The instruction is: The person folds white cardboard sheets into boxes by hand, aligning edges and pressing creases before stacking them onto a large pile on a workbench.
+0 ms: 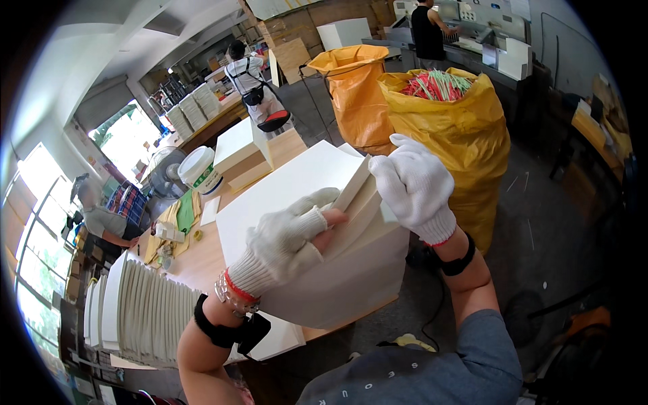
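A thick stack of large white paper sheets [344,287] stands on the table in front of me, its near edges facing me. Part of the upper sheets [354,185] is raised and bent up at the right end, leaving a gap above the rest. My left hand [287,236], in a white knit glove with bare fingertips showing, is closed on the raised sheets' near edge. In a similar glove, my right hand [415,185] is curled at their right corner. Its fingertips are partly hidden.
Another stack of white sheets [152,314] stands at left. Beyond are a white bucket [199,169], a fan [165,169] and a white-topped block [239,148]. Yellow sacks [449,135] stand at right, one holding red and green strips. Several people work farther off.
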Action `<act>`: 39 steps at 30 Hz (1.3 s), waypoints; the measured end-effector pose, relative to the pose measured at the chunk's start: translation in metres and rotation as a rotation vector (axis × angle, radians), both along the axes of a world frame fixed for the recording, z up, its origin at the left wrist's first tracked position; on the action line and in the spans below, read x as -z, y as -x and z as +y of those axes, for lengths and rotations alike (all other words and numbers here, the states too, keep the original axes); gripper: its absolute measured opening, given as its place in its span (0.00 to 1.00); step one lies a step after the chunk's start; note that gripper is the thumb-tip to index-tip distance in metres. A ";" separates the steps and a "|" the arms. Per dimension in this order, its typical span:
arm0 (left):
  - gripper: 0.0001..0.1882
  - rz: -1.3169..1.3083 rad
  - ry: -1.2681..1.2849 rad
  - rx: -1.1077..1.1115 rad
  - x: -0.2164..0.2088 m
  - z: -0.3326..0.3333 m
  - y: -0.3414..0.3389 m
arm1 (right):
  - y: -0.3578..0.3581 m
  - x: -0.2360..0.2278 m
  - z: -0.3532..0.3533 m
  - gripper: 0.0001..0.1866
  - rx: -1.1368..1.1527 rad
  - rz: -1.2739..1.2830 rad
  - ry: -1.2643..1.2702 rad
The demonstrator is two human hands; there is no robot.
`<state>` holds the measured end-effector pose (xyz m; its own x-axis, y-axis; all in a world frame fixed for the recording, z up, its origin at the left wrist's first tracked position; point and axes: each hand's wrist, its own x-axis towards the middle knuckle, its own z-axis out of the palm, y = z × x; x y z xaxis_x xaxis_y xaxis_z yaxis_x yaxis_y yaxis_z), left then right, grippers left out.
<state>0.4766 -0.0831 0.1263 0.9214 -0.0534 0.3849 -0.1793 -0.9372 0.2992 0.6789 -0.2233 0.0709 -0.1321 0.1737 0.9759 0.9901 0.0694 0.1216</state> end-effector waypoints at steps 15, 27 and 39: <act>0.23 -0.010 -0.084 0.010 0.004 0.004 0.001 | -0.006 0.005 -0.011 0.09 -0.038 -0.026 -0.006; 0.48 0.057 -0.100 -0.045 0.006 -0.005 0.013 | -0.039 -0.017 -0.012 0.20 -0.701 1.437 1.048; 0.32 -0.293 1.455 -0.309 0.037 0.053 0.104 | -0.017 0.007 -0.024 0.30 -0.857 1.103 0.685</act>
